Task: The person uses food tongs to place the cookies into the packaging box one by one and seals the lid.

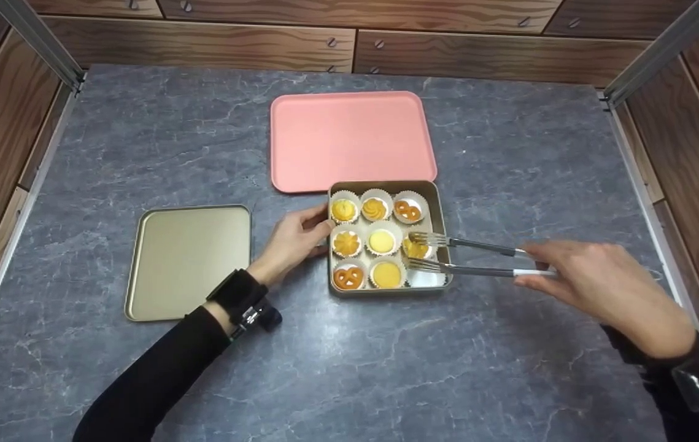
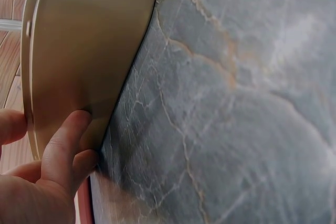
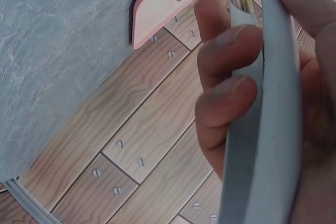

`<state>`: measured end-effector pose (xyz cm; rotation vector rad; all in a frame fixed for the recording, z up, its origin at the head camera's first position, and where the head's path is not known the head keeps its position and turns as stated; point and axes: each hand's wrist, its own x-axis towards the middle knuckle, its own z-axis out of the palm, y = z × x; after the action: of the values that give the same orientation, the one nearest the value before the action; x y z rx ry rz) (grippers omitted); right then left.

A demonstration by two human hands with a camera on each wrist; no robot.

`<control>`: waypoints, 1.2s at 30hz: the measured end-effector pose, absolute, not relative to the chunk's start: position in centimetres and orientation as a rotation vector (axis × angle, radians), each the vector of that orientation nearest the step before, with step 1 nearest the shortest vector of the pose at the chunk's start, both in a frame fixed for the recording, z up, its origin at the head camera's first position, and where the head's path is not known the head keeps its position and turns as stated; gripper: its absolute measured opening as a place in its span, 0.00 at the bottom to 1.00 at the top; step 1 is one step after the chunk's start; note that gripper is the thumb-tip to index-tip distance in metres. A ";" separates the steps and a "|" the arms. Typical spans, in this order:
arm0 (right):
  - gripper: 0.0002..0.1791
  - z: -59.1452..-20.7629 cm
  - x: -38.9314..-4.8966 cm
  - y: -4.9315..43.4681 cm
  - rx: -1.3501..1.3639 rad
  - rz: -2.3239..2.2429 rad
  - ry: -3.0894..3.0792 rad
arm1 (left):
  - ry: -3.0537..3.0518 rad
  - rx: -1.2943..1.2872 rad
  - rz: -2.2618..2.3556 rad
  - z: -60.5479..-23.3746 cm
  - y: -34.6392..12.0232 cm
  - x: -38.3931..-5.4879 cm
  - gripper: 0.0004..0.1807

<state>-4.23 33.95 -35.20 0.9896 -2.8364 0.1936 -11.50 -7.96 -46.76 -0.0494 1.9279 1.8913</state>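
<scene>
In the head view, a gold square tin (image 1: 389,293) holds several small pastries in white paper cups, among them pretzel shapes (image 1: 348,278) and yellow rounds (image 1: 387,274). My left hand (image 1: 294,236) is at the tin's left side. The left wrist view shows its fingertips resting on the outer wall (image 2: 89,30), with one digit at the rim. My right hand (image 1: 601,282) grips grey-and-white tongs (image 1: 484,271) with fork-like ends, its fingers curled round the handles in the right wrist view. The fork ends reach over the tin's right wall, one on either side of a yellow pastry (image 1: 415,247), partly hiding it.
Behind the tin lies a pink tray (image 1: 349,141), close to its back edge. A flat gold lid (image 1: 193,264) rests on the grey marbled table (image 1: 349,374) beyond my left wrist. Wood-patterned panels (image 1: 263,46) and metal posts bound the table at the back and sides.
</scene>
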 end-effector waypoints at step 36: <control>0.27 -30.8 -6.5 32.1 1.014 -0.108 -3.153 | 1.934 -0.063 1.881 -46.6 -8.0 -11.4 0.36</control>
<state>-6.48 32.07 -30.85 1.0137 -3.1529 -0.1079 -11.44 -8.01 -46.64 -0.0628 1.9338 1.8805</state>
